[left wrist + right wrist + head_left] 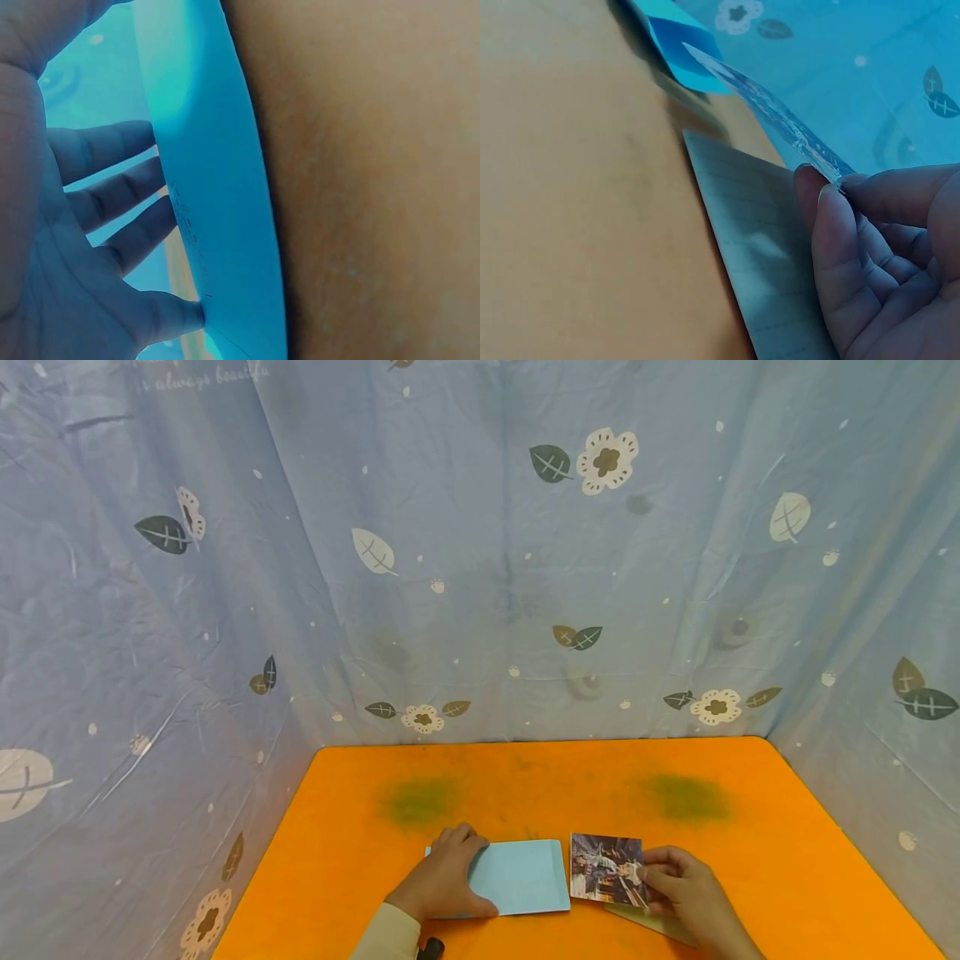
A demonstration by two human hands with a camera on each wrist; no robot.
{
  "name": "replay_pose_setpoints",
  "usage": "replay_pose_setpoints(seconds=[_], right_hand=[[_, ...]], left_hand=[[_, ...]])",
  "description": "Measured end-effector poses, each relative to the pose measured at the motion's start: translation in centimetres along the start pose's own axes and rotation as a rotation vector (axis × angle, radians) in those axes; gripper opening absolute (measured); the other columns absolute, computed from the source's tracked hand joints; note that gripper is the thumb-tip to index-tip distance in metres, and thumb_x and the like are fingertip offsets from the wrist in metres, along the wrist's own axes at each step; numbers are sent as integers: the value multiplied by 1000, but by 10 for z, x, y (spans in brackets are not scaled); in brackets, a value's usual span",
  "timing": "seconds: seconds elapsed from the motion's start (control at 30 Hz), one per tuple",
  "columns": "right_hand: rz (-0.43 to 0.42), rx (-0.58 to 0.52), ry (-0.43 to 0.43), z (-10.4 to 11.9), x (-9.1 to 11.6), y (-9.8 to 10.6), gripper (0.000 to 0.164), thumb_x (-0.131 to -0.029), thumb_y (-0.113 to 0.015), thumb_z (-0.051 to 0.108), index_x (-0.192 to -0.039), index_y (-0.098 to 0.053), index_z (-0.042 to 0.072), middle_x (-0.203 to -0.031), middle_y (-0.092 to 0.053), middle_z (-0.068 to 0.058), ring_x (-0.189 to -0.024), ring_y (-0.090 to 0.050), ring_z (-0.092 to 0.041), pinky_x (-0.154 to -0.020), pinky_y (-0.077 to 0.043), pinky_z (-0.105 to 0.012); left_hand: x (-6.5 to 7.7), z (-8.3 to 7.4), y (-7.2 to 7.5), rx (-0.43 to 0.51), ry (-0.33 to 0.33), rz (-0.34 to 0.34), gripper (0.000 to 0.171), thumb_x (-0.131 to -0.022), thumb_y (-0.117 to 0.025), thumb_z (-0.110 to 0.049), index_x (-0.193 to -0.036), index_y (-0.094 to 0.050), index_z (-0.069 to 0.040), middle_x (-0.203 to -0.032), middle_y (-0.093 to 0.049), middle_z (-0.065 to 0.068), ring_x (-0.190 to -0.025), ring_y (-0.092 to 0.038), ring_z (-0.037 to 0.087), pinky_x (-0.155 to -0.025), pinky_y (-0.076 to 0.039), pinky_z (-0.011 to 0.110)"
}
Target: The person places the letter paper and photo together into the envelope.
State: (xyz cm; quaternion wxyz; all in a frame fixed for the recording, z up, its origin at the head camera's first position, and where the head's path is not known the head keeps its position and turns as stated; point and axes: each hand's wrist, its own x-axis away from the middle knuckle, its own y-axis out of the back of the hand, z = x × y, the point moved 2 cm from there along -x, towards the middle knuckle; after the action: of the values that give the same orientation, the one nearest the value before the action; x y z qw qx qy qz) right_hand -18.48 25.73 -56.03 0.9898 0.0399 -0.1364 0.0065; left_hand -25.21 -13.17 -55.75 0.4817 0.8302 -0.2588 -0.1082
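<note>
A light blue envelope (521,877) lies near the front of the orange table. My left hand (450,877) holds it across its left end, with the thumb at the near edge and fingers at the far edge. In the left wrist view the fingertips of that hand (97,217) meet the long edge of the blue paper (217,180). To the envelope's right, my right hand (686,885) pinches a printed photo (603,868) by its right side. The right wrist view has the photo (772,112) nearly edge-on, its far corner toward the envelope's opening (686,56).
Below the photo and right hand lies a pale lined sheet (750,240), partly hidden in the head view. A small black object (431,949) shows beside the left sleeve. The orange table (540,785) is bordered by blue curtains (480,568) with leaves and flowers.
</note>
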Motion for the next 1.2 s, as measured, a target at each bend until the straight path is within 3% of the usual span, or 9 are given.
replay_pose_setpoints(seconds=[0.37,0.6,1.2], right_hand=[[92,25,22,0,1,-10,29,-109,-64,7,-132,-60,-11,-99,-67,-13,-74,-63,-27,-65,-60,-36],[143,-67,-5,-2,2,-15,31,-110,-64,8,-135,-57,-11,-98,-65,-12,-70,-56,-23,-62,-53,-33],[164,-19,3,0,-1,-28,47,-110,-61,6,-148,-50,-19,-99,-67,-12,-75,-60,-26,-64,-53,-34]], left_hand=[[0,1,-2,8,2,-1,92,-75,-95,-65,-145,-65,-13,-129,-52,-8,-117,-45,20,-94,-52,40],[1,0,-1,13,1,0,92,-75,-95,-65,-145,-65,-14,-129,-52,-8,-117,-45,20,-94,-51,41],[2,0,-1,16,-19,-11,92,-75,-95,-64,-145,-65,-12,-128,-52,-7,-117,-45,20,-94,-52,40]])
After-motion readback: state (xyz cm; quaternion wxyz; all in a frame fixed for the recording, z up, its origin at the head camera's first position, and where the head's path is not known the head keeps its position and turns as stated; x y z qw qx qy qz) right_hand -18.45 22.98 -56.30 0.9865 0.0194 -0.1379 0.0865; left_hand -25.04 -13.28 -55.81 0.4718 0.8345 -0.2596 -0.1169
